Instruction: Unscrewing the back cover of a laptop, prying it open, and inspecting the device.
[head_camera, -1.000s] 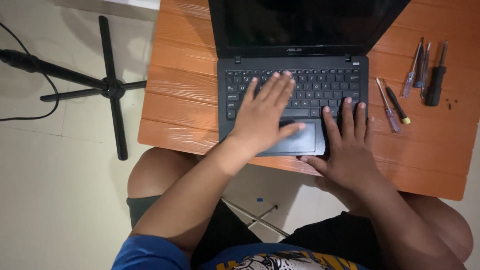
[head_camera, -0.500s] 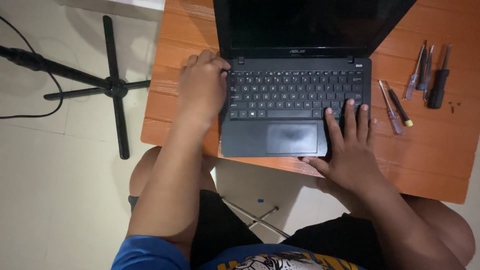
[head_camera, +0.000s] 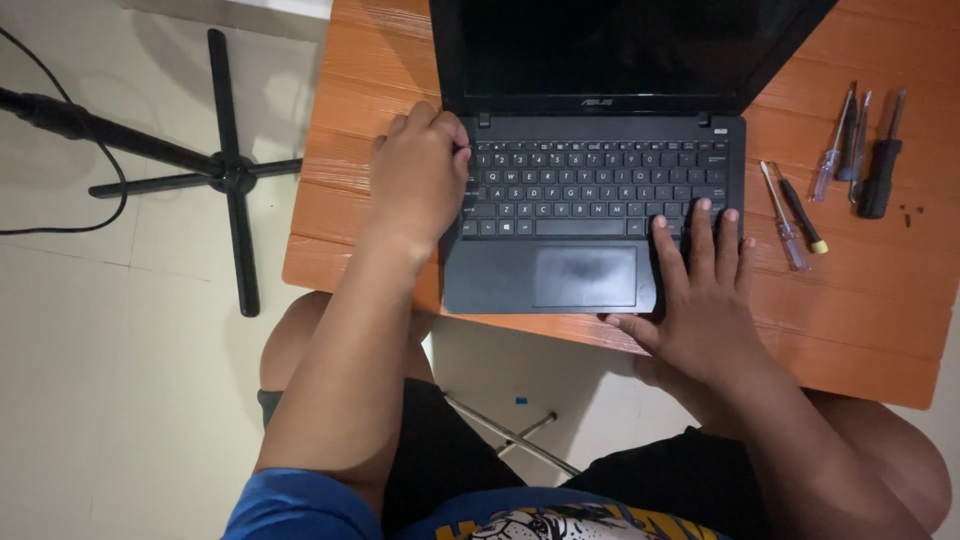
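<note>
Orange wooden table (head_camera: 860, 330) fills upper right of view, slatted top. Black laptop (head_camera: 590, 160) sits open on it near front edge, screen dark, kbd and touchpad facing the person. Black stand w/ crossed feet (head_camera: 232, 172) on pale floor, well left of table.

Left hand (head_camera: 418, 180) rests at laptop's left edge by the kbd's upper-left corner, fingers curled and bunched together, tips touching the corner near the hinge; can't tell if it grips anything. Right hand (head_camera: 703, 290) lies flat on the palm rest's right corner, fingers spread, tips reaching the lower-right keys, thumb out along front edge.

Right of laptop: two slim screwdrivers (head_camera: 790, 222) just beside it, three more screwdrivers (head_camera: 858, 148) farther right, a few tiny screws (head_camera: 908, 213) near those.
</note>
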